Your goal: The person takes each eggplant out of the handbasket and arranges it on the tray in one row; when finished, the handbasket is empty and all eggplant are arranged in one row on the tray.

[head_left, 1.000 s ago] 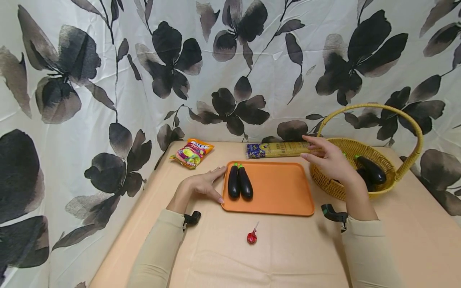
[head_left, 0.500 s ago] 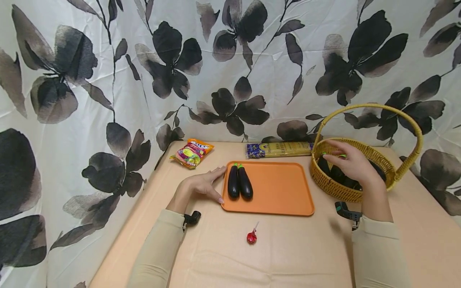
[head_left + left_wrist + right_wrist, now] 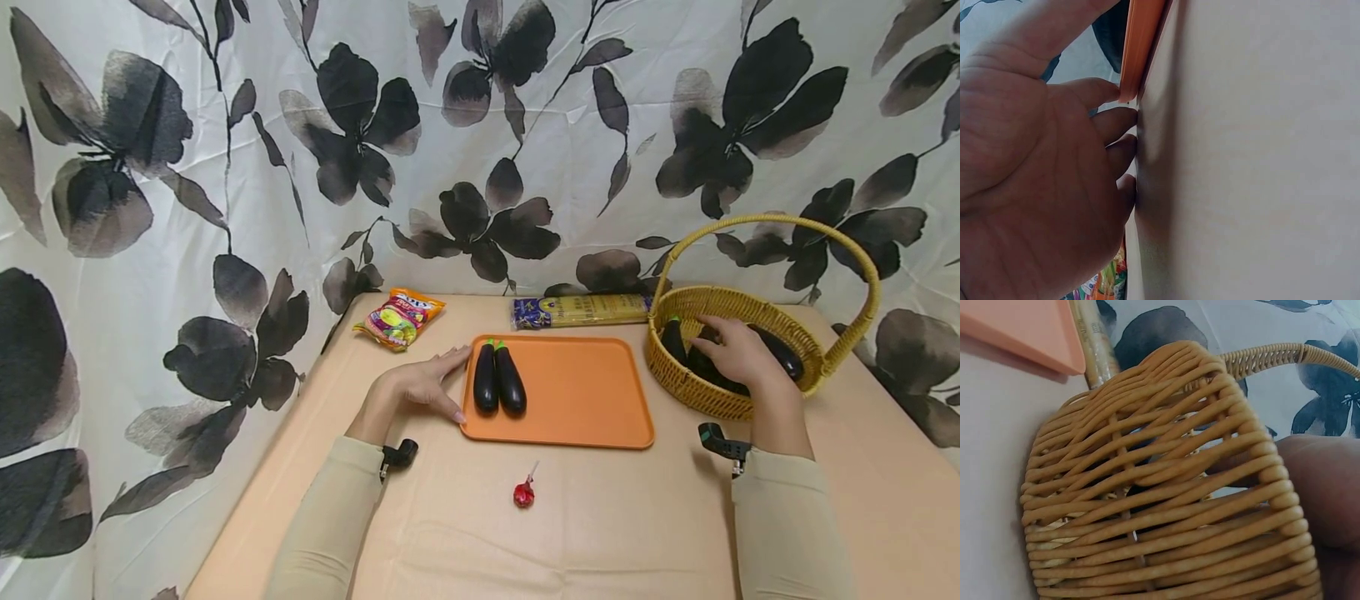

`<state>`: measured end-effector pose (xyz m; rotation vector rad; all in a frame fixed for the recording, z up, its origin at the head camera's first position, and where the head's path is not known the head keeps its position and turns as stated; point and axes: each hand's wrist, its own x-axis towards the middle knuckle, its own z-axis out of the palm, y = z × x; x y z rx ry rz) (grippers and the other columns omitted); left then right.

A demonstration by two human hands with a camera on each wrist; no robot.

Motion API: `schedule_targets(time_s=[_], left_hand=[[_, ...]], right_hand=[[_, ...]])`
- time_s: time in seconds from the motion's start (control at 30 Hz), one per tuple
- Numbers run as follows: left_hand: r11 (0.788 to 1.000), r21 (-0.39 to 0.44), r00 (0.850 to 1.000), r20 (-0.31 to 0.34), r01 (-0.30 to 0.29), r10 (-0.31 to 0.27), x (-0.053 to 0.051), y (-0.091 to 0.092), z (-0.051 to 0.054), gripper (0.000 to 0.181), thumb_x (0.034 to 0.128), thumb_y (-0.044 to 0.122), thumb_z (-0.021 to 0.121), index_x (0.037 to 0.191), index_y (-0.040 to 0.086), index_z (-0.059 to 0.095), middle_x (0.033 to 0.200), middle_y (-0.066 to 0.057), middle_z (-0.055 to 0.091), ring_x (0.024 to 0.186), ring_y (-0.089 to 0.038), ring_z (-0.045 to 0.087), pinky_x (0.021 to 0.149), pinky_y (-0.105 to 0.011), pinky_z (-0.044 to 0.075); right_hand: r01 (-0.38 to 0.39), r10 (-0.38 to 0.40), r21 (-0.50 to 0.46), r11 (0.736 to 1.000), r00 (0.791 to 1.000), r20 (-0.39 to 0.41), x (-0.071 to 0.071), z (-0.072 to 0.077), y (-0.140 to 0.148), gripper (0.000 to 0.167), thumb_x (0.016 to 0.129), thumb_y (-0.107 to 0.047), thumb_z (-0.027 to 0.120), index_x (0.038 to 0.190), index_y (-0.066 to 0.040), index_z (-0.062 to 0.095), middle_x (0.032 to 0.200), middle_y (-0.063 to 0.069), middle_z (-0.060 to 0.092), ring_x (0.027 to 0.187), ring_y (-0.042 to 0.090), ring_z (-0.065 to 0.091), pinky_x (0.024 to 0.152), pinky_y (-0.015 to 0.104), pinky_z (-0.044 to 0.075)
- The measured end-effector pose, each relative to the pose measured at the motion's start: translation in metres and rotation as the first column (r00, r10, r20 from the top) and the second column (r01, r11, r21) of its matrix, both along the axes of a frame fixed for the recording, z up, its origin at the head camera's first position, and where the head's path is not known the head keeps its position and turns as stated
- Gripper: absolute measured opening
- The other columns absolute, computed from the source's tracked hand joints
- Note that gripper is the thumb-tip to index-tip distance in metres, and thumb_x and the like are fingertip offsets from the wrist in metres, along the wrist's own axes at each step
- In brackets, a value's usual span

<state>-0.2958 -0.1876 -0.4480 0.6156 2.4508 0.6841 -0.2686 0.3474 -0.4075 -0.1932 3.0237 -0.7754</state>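
In the head view my left hand rests at the left edge of an orange tray, thumb and fingers spread along the rim. The left wrist view shows its fingertips against the table beside the tray edge. Two dark eggplants lie side by side on the tray's left part. My right hand reaches into a yellow wicker basket, thumb and fingers pinching a dark eggplant there. More eggplants lie around it. Basket weave hides most of that hand in the right wrist view.
A colourful snack bag lies at the back left. A packet of noodles lies behind the tray, by the curtain. Nearer the front is a red lollipop. The basket's tall handle arches above it.
My right hand has moved right from above the noodle packet into the basket, then down onto an eggplant, its fingers closing round it. The left hand and the tray have stayed put.
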Motion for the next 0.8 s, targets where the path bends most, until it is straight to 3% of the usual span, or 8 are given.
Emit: schedule_targets(time_s=[0.5, 0.8], left_hand=[[1.000, -0.002, 1.000, 0.007, -0.003, 0.003, 0.000, 0.001, 0.003, 0.136, 0.0683, 0.054, 0.094, 0.169, 0.027, 0.008, 0.177, 0.004, 0.002, 0.163, -0.024, -0.002, 0.133, -0.049, 0.004], [1.000, 0.000, 1.000, 0.023, -0.008, 0.008, -0.002, 0.002, 0.005, 0.136, 0.0680, 0.054, 0.095, 0.169, 0.028, 0.008, 0.177, 0.004, 0.002, 0.163, -0.024, -0.002, 0.133, -0.049, 0.004]], right_hand=[[0.044, -0.048, 0.031, 0.999, 0.991, 0.126, -0.001, -0.003, 0.012, 0.075, 0.105, -0.029, 0.062, 0.158, 0.010, 0.026, 0.147, 0.046, 0.040, 0.134, 0.066, 0.037, 0.108, 0.079, 0.034], [-0.015, 0.019, -0.028, 0.999, 0.987, 0.162, -0.002, -0.002, 0.015, 0.074, 0.106, -0.031, 0.061, 0.158, 0.010, 0.027, 0.151, 0.048, 0.033, 0.138, 0.066, 0.033, 0.109, 0.079, 0.033]])
